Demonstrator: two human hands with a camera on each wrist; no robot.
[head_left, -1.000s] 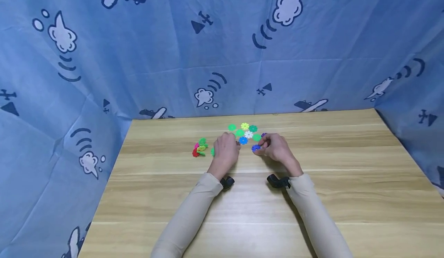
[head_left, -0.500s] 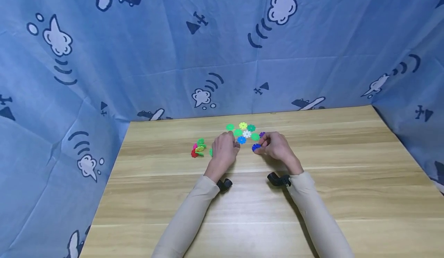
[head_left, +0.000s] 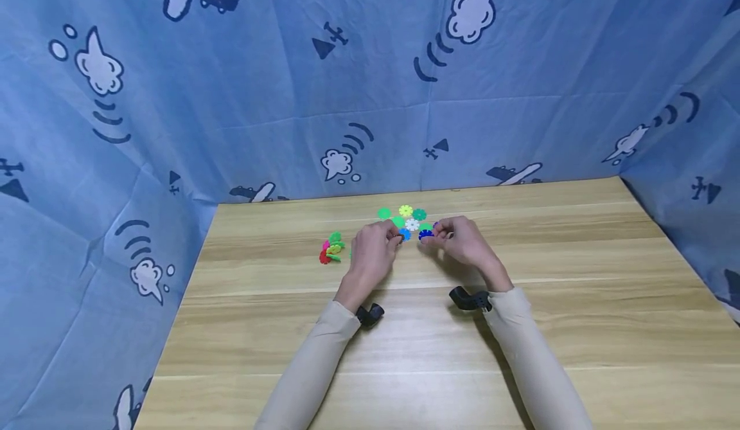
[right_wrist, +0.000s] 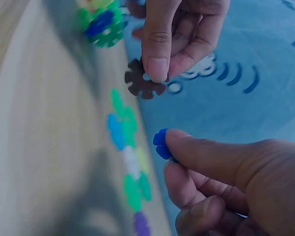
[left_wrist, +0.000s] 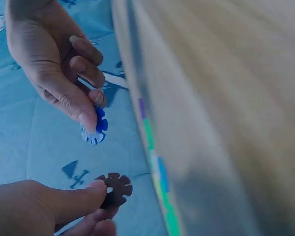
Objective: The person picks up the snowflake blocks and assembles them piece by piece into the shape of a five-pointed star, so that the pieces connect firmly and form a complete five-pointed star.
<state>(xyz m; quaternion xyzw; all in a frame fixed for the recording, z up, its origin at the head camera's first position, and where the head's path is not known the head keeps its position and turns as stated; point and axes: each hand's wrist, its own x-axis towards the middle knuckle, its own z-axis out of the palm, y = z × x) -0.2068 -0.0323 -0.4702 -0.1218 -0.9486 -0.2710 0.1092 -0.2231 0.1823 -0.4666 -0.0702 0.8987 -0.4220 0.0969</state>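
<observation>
My left hand (head_left: 372, 253) pinches a dark brown notched snowflake disc (right_wrist: 143, 89) between thumb and fingers. A blue snowflake disc (left_wrist: 103, 122) is pinched by my right hand (head_left: 467, 245), its thumb over one face. The two discs are held apart, facing each other above the table. Behind the hands lie several flat discs, among them a white one (head_left: 412, 224), a yellow one (head_left: 406, 211) and a light blue one (head_left: 405, 234). A purple disc (right_wrist: 141, 224) is mostly covered by my right hand in the head view.
Left of my left hand is a small heap of discs, with a red one (head_left: 325, 257) and a green one (head_left: 335, 236). The wooden table (head_left: 243, 327) meets a blue printed cloth (head_left: 277, 108) at its back and sides.
My right hand has lifted slightly away from me with the blue disc, covering more of the purple one. My left hand, still gripping the brown disc, has shifted only a little.
</observation>
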